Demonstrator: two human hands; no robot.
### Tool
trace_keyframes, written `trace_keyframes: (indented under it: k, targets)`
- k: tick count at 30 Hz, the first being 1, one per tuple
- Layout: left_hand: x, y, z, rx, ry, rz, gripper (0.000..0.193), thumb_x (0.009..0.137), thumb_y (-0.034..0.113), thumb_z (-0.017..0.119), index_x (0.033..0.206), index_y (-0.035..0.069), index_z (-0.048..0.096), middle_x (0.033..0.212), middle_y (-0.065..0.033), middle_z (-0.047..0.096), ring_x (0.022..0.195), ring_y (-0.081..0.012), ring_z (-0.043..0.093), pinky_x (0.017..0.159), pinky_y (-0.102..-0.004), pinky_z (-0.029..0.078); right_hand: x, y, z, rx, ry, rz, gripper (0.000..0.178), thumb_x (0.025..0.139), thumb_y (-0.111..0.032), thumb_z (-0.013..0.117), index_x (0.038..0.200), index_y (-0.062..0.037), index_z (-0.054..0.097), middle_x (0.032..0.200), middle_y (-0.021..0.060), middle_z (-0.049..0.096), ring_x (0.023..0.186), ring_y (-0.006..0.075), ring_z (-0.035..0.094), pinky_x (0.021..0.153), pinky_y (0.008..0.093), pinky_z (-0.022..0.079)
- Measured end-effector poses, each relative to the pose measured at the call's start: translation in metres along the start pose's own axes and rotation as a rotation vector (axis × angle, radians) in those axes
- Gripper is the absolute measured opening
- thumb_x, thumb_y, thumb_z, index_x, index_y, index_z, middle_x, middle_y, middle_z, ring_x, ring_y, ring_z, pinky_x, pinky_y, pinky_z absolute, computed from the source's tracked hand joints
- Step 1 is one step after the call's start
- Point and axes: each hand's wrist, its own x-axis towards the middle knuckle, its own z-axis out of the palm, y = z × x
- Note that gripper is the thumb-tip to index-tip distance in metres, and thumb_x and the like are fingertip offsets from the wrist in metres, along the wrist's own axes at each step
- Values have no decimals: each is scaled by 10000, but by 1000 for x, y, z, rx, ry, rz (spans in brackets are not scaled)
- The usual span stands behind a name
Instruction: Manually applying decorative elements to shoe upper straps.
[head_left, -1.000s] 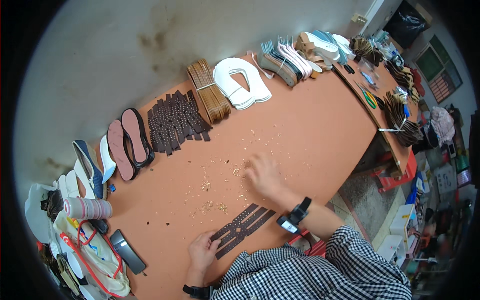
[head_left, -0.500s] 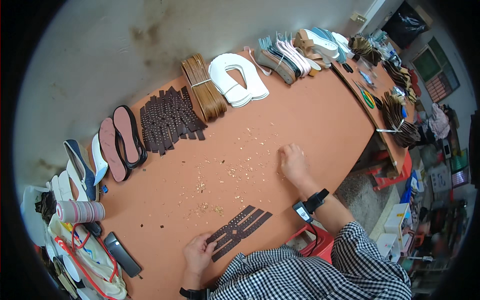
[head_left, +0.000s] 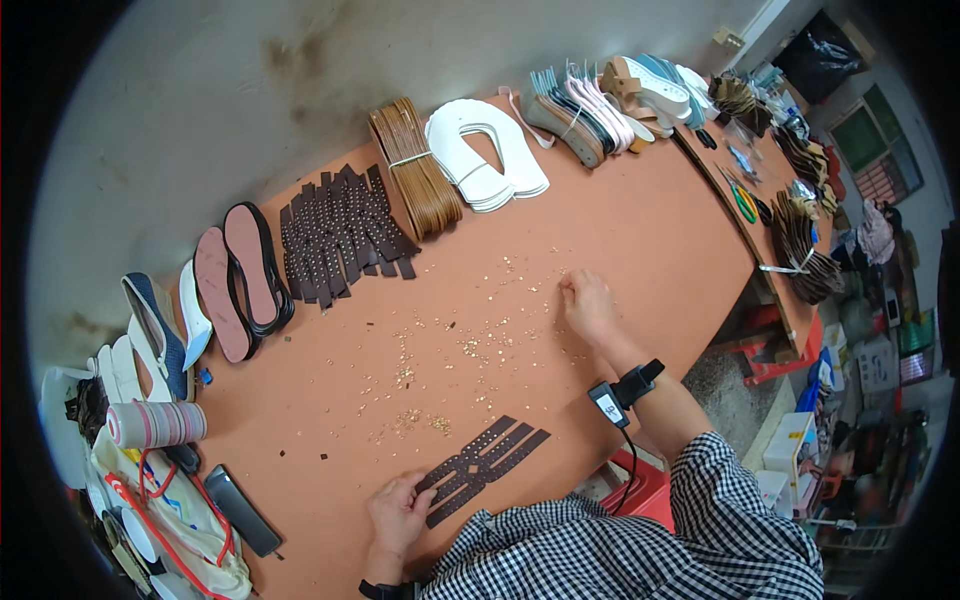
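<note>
On my head view, the left hand (head_left: 395, 510) holds the left end of the brown strap (head_left: 463, 462), flat on the table (head_left: 650, 230). The right hand (head_left: 590, 308) is bunched narrow beside gold studs (head_left: 470, 348); whether gripping one, I can't tell. I'd pick studs singly.

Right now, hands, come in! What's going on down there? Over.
Left hand holding brown strap piece at its left end. Right hand beside scattered gold bits, hold unclear. Bits loose beyond the strap piece.
</note>
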Motion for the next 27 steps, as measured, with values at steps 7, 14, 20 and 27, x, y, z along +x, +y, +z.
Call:
trace_keyframes:
  k: [7,14,20,27]
  targets:
    - [1,-1,0,29,-21,-3,250,662,121,756,890,90,657,596,-20,533,508,-144,518,480,-273,430,11,-9,-4,54,-63,29,70,803,-25,551,855,-26,599,859,164,608,831,341,589,752,408,472]
    - [0,0,-1,13,-2,-12,258,650,114,760,885,79,659,591,-23,532,507,-144,519,483,-270,436,20,-14,3,-31,-143,30,93,839,-110,526,889,-50,577,924,123,592,934,308,553,819,435,420]
    - [1,3,-2,1,-10,-2,249,670,126,748,897,76,660,615,-28,555,514,-150,529,489,-272,441,22,-13,7,-238,-213,-110,154,845,-83,453,960,-31,540,960,154,577,928,311,557,809,430,427]
    - [0,2,-3,38,-39,-13,256,688,146,736,922,81,654,651,-35,574,533,-162,544,508,-277,451,39,-20,1,-349,-450,-84,187,825,-79,443,964,37,490,957,228,584,834,346,615,712,463,490]
